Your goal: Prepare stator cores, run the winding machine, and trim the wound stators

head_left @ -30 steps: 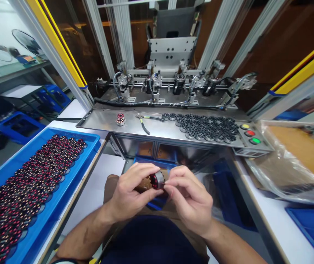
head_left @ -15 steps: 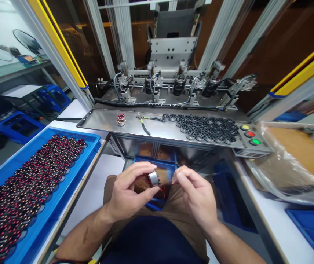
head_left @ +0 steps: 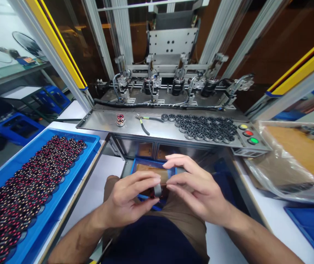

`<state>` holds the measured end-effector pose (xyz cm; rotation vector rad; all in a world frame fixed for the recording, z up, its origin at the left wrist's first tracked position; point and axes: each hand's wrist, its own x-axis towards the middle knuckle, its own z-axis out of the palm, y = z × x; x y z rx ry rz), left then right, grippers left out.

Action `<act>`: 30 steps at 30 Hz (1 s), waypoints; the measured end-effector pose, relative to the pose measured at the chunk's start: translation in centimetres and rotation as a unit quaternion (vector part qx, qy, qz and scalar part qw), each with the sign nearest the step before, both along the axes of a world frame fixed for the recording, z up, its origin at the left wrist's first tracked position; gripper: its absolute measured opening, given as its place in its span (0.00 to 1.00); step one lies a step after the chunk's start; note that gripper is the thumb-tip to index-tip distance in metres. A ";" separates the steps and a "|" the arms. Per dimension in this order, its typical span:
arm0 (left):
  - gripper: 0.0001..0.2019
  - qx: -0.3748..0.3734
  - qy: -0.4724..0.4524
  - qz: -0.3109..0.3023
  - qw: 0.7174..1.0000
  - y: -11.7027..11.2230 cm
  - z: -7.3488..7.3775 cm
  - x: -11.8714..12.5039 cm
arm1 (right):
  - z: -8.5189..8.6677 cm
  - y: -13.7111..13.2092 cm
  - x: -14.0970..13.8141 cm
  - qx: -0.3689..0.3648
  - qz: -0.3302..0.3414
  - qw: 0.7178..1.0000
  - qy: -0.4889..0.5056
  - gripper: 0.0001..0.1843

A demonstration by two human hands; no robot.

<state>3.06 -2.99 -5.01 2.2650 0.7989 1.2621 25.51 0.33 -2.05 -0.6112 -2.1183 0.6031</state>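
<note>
Right hand (head_left: 198, 194) back at small round coil part (head_left: 157, 190), no longer pulled away. Left hand (head_left: 129, 200) pinches coil part; right thumb and fingers hold other side.

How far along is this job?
Seemingly well along. Done: the blue tray is packed with wound coils. In hand: the left hand and right hand pinch one coil between them. Left: a heap of bare cores waits on the steel shelf, so plenty seems to remain.
</note>
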 end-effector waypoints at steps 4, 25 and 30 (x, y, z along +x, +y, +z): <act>0.26 -0.050 -0.018 -0.038 0.998 -0.2 0.1 -0.5 | -0.4 1.6 1.3 0.026 0.021 0.999 -0.027 0.07; 0.20 -0.086 -0.005 0.039 0.995 -0.7 0.5 -2.5 | 1.7 0.2 -2.2 0.242 0.093 0.944 -0.201 0.18; 0.20 -0.169 -0.132 0.078 0.974 -1.0 -0.4 -5.3 | 0.4 4.6 -1.9 0.268 0.043 0.937 -0.219 0.16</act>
